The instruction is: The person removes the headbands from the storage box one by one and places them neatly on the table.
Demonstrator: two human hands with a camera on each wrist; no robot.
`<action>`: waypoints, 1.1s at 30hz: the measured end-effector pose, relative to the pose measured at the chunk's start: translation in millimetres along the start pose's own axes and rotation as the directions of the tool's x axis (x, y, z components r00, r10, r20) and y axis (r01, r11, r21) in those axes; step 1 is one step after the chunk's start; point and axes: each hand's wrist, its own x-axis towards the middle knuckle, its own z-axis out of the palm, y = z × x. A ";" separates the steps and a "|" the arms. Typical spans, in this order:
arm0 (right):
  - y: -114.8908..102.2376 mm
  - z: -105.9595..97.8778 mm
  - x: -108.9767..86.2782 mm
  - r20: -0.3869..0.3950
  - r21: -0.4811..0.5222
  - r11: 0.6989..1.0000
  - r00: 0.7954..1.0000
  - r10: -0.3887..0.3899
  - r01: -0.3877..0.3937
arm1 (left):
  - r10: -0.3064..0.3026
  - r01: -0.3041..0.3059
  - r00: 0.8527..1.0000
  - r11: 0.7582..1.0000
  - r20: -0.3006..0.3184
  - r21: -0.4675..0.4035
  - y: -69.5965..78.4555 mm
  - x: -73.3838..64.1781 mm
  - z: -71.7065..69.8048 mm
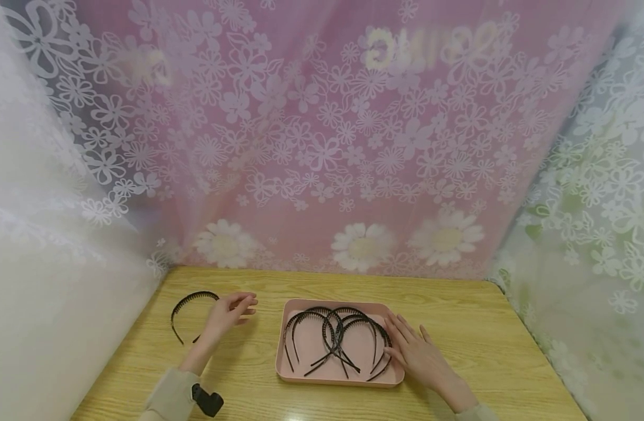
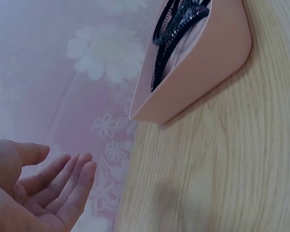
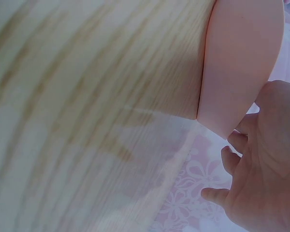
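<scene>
A single black toothed headband point(image 1: 193, 295) lies on the table at the left. My left hand point(image 1: 228, 316) is over its right side, hiding part of it. Nothing is between the left hand's point(image 2: 53, 193) loosely bent fingers in the left wrist view. A shallow pink tray point(image 1: 332, 381) holds several black headbands point(image 1: 327, 330) that overlap one another; some glitter in the left wrist view. At the tray's right end, my right hand point(image 1: 419, 354) rests against the rim with its fingers extended. The right wrist view shows that hand point(image 3: 266, 159) beside the tray's outer wall point(image 3: 237, 58).
Everything stands on a wood-grain table point(image 1: 485, 327). A pink flowered curtain point(image 1: 322, 146) hangs along its back edge, with pale sheeting point(image 1: 64, 263) on the left and a flowered sheet point(image 1: 606, 263) on the right. A black device point(image 1: 207, 400) sits on the left wrist.
</scene>
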 end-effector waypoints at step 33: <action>-4.6 -4.1 1.5 0.040 -0.009 0.999 0.998 0.046 -0.046 | 0.133 -0.119 0.974 0.990 0.185 -0.081 3.7 -6.6 104.4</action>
